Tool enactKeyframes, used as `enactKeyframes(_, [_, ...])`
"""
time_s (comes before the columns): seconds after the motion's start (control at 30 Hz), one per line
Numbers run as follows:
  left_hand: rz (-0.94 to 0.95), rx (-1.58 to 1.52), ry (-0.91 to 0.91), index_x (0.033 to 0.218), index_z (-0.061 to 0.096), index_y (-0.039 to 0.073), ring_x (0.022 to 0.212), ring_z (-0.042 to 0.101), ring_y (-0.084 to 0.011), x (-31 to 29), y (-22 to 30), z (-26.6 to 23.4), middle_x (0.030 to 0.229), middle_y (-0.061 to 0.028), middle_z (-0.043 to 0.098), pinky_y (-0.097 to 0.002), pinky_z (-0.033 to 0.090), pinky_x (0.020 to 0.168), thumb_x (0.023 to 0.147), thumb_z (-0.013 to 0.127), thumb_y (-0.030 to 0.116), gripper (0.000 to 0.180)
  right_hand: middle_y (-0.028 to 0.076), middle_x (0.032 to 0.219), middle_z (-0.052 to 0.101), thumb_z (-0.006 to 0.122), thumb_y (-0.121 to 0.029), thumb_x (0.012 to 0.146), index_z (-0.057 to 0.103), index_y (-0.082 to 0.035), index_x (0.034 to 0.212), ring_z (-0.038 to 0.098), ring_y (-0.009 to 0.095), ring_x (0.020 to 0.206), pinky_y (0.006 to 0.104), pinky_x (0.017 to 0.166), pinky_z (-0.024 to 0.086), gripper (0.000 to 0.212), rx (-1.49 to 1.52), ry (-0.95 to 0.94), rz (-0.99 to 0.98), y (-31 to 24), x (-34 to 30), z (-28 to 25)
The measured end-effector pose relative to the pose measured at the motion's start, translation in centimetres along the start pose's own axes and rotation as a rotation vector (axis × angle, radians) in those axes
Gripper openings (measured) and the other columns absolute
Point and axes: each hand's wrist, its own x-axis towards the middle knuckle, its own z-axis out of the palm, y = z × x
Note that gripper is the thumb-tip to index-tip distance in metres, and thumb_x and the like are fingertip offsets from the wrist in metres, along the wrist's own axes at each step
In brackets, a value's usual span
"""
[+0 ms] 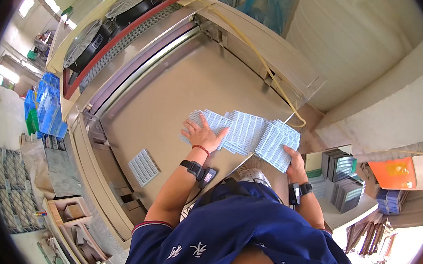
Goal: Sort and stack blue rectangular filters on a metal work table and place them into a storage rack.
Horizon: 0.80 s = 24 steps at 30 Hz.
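Note:
Over the front part of the wide flat bed, several thin light-blue sheets (246,130) with rows of small slots lie fanned and overlapping. My left hand (205,134) rests on the left end of this row, fingers spread, gripping nothing. At the right end, my right hand (295,163) grips the edge of a stack of the same slotted sheets (277,144), thumb on top; its other fingers are mostly hidden underneath. This stack reaches past the front edge of the bed. A separate slotted sheet (144,167) lies on the bed to the left of my left forearm.
The brown bed (170,83) sits inside a raised machine frame. Two round fans (85,45) stand at the far left. A yellow hose (258,55) crosses the right rim. Dark panel stacks (345,194) stand on a bench at right; blue bins (50,105) at left.

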Motion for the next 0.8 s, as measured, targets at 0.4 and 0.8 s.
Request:
enactKeyframes(0.4, [-0.012,-0.017,0.02,0.144,0.008,0.002,0.133,0.003,-0.0513,-0.1,-0.2,0.1,0.138,-0.0428,0.009,-0.0645,0.0,0.102,0.067,0.046,0.08,0.116,0.018,0.109,0.059,0.06,-0.001,0.078,0.047,0.009,0.118,0.061,0.03,0.097,0.041,0.088,0.05,0.044,-0.094,0.116,-0.103,-3.4,-2.9,-3.2])
enactKeyframes(0.8, [0.144,-0.019,0.031,0.144,0.01,0.003,0.132,0.006,-0.0516,-1.6,3.5,1.7,0.138,-0.0414,0.012,-0.0635,0.005,0.101,0.075,0.044,0.074,0.104,0.012,0.114,0.056,0.056,0.002,0.081,0.043,0.001,0.123,0.057,0.025,0.1,0.0387,0.089,0.047,0.043,-0.016,0.02,-0.09,2.0,-0.1,3.7])
